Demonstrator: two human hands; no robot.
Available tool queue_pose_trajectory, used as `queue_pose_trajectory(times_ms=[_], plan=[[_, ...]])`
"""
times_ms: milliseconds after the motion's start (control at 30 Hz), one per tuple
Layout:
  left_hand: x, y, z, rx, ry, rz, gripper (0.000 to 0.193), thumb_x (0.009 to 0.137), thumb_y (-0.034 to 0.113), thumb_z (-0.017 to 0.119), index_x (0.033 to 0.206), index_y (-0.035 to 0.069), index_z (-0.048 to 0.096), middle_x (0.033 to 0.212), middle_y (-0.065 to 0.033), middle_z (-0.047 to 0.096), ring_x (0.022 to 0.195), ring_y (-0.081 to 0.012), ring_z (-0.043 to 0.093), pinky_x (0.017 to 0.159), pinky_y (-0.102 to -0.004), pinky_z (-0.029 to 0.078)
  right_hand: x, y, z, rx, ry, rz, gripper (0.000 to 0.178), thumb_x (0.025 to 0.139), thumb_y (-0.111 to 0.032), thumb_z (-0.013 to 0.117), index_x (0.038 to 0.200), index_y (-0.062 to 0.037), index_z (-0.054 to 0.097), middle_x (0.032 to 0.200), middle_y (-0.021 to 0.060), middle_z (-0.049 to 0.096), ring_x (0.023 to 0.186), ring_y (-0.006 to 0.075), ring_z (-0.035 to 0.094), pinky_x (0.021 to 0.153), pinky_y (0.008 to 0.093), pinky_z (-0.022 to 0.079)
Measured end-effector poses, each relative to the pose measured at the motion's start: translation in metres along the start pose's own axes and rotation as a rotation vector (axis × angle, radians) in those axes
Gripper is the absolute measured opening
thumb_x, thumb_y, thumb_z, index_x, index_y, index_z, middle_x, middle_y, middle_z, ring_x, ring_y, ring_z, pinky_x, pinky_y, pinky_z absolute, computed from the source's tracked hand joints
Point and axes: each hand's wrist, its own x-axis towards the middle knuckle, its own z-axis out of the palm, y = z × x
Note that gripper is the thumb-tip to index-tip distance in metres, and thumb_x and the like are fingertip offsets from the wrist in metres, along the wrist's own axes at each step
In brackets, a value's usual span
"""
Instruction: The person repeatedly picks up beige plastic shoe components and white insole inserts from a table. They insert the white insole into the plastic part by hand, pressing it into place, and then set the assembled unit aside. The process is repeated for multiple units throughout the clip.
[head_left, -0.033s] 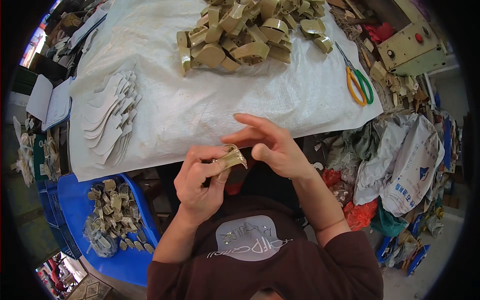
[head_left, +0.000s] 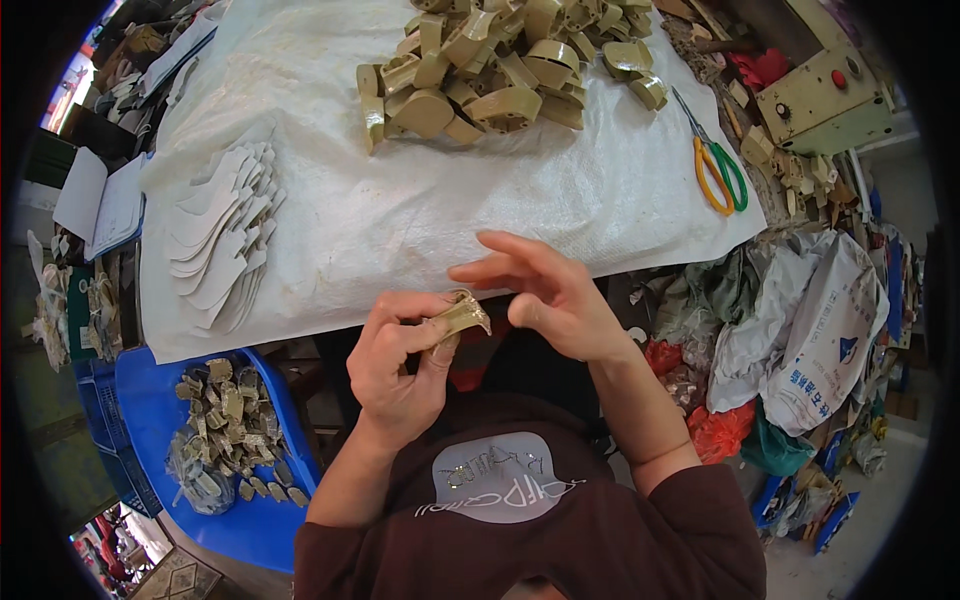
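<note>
My left hand [head_left: 398,365] pinches a glossy olive-beige shoe heel [head_left: 464,317] between thumb and fingers, in front of the table's near edge. Part of the heel is hidden by those fingers. Just to its right, my right hand [head_left: 550,297] is open, thumb apart from the outstretched fingers, with nothing in it. A heap of similar shoe heels [head_left: 505,105] lies at the far side of the white woven sheet [head_left: 380,220]. Overlapping white curved flat pieces [head_left: 222,240] rest on the sheet's left part.
Scissors [head_left: 713,165] with yellow and green handles lie at the table's right. Beyond them stands a pale control box [head_left: 825,100] with a red button. A blue bin [head_left: 305,440] at lower left holds several small beige pieces. Plastic bags [head_left: 810,340] crowd the right side.
My right hand has shifted very slightly to the right. My left hand stays nearly in place with the heel in its pinch.
</note>
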Motion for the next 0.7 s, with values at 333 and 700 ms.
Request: queue_pose_trajectory(times_ms=[333, 700], plan=[[-0.001, 0.005, 0.013, -0.202, 0.151, -0.246, 0.012, 0.083, -0.003, 0.066, 0.091, 0.000, 0.058, 0.095, -0.0127, 0.063, 0.081, -0.0116, 0.060, 0.066, -0.0222, 0.050, 0.011, 0.011, 0.015, -0.641, 0.049, -0.530, 0.022, 0.079, -0.003, 0.064, 0.099, -0.0094, 0.060, 0.102, 0.0067, 0.055, 0.095, 0.0261, 0.045, 0.082, 0.0353, 0.039], [0.003, 0.022, 0.013, -0.223, 0.097, -0.401, 0.014, 0.083, 0.000, 0.069, 0.094, -0.001, 0.062, 0.100, -0.0143, 0.065, 0.090, -0.0160, 0.062, 0.077, -0.0266, 0.050, 0.003, 0.000, 0.022, -0.995, 0.169, -0.711, 0.012, 0.088, -0.014, 0.062, 0.093, -0.0059, 0.056, 0.098, 0.0106, 0.054, 0.095, 0.0227, 0.046, 0.081, 0.0339, 0.039]])
